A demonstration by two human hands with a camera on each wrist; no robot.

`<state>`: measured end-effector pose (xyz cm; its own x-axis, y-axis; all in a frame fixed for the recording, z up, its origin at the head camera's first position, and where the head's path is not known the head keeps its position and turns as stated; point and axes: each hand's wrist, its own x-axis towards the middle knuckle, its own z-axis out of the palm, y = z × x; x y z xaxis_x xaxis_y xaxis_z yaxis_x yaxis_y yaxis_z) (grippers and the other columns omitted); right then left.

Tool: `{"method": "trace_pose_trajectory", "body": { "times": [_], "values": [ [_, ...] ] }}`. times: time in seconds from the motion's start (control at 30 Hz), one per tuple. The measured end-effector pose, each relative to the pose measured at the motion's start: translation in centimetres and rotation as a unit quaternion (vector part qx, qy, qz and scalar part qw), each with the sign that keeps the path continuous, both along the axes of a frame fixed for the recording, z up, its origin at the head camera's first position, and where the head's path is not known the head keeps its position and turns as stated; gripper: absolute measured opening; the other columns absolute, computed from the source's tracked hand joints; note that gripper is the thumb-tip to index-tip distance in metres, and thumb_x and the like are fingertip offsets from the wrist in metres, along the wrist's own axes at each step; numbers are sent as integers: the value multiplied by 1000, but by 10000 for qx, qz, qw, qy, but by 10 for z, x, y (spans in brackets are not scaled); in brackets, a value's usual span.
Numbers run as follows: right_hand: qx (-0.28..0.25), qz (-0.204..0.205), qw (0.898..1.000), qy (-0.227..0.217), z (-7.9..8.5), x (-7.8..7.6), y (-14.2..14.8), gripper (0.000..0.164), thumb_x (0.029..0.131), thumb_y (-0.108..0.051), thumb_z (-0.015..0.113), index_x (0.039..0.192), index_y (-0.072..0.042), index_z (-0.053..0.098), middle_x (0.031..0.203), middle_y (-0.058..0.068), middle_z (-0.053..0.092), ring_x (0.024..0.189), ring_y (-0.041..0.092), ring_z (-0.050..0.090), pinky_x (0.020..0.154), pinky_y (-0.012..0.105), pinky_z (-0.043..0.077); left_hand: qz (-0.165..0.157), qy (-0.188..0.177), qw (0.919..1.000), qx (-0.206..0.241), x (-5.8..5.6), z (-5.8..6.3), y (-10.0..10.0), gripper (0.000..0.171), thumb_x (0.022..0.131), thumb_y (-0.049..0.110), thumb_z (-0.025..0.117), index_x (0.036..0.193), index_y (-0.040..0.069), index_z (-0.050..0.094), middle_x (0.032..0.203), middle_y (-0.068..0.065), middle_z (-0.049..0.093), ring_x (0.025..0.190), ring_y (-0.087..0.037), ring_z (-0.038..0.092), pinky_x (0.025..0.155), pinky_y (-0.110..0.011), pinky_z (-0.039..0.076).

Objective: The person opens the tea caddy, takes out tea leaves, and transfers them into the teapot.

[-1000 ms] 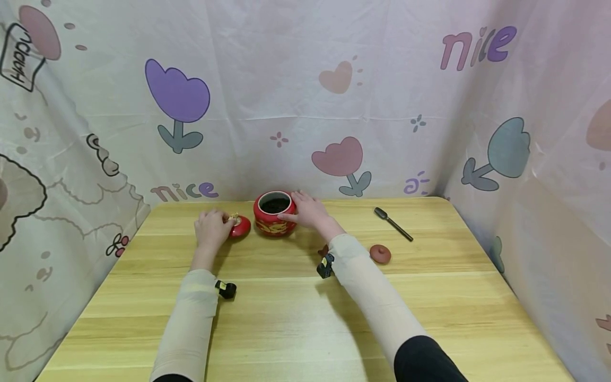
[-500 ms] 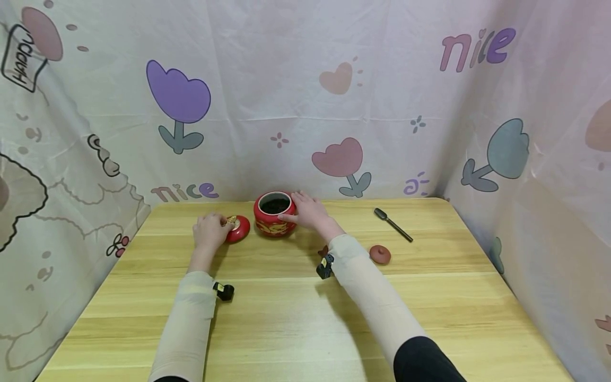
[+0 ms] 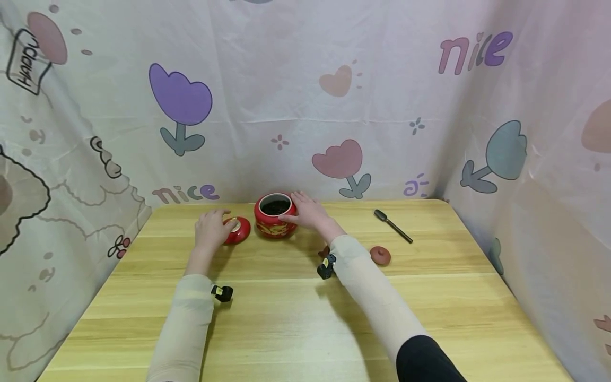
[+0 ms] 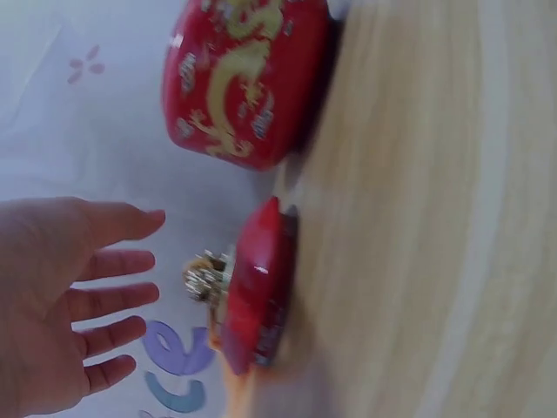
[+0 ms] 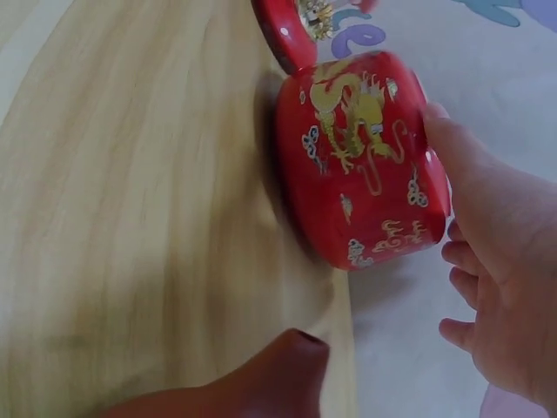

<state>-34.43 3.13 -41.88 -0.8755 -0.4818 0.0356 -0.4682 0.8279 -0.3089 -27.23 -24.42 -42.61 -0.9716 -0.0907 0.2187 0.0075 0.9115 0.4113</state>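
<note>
A red jar (image 3: 275,228) with gold dragon patterns stands uncovered near the table's back edge, dark contents showing inside its white rim. My right hand (image 3: 311,213) holds its right side, with the thumb (image 5: 452,139) at the upper rim in the right wrist view. Left of the jar, its red lid (image 3: 240,233) lies on the table, golden knob (image 4: 205,279) up. My left hand (image 3: 211,229) is beside that lid; in the left wrist view its fingers are spread, with a gap between them and the knob.
A reddish-brown clay spout (image 5: 278,374) shows below the jar in the right wrist view; its body is mostly hidden by my right forearm in the head view. Right of that arm lie a small clay lid (image 3: 380,255) and a dark scoop (image 3: 393,226). A patterned curtain (image 3: 267,106) hangs behind the table.
My left hand has let go of the lid's knob and its fingers have opened. The lid has come to lie flat, slightly turned. The right hand stays at the jar.
</note>
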Motion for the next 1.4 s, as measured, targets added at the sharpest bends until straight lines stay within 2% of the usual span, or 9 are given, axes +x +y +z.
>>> {"method": "trace_pose_trajectory", "body": {
  "times": [0.23,0.53,0.77,0.87,1.07,1.2,1.4],
  "values": [
    [-120,208,9993,274,13,5,3,89,91,-62,54,154,-7,26,162,11,24,152,28,18,123,45,19,-391,429,9983,-85,6,16,9,54,92,38,63,133,4,55,140,-24,52,127,-48,42,105,-65,30],
    [-253,481,9961,696,39,16,29,82,93,-51,59,154,-7,27,162,13,24,152,31,17,123,49,15,-700,372,9968,-136,18,38,26,63,91,41,64,141,5,48,147,-20,46,137,-44,34,109,-70,24],
    [-27,413,9913,1246,51,25,66,80,93,-53,57,154,-11,28,162,8,25,151,29,20,120,55,23,-997,230,9941,-361,24,48,41,77,89,50,65,148,7,39,153,-19,38,143,-42,28,112,-69,22],
    [8,326,9914,1269,55,31,82,80,93,-54,56,155,-12,27,162,7,25,152,26,18,119,55,23,-1112,101,9926,-470,24,51,46,82,89,53,63,151,8,34,157,-18,33,145,-42,24,115,-67,20],
    [-70,223,9921,1234,56,39,115,80,94,-51,57,154,-8,26,162,12,25,152,30,16,120,56,20,-1208,-103,9908,-596,21,52,55,90,89,59,59,154,9,25,161,-17,24,148,-40,19,117,-64,19],
    [-168,116,9914,1293,51,42,135,81,93,-48,59,154,-6,27,161,14,25,151,33,17,120,57,20,-1211,-242,9902,-658,15,49,62,95,89,64,55,156,8,18,163,-16,16,151,-39,14,118,-63,18],
    [-277,-157,9923,1194,43,49,162,82,93,-50,59,153,-5,28,161,16,25,151,34,16,122,53,17,-1119,-415,9916,-501,5,41,72,100,88,64,56,157,5,13,164,-17,10,152,-39,8,119,-62,13]
  ]
}}
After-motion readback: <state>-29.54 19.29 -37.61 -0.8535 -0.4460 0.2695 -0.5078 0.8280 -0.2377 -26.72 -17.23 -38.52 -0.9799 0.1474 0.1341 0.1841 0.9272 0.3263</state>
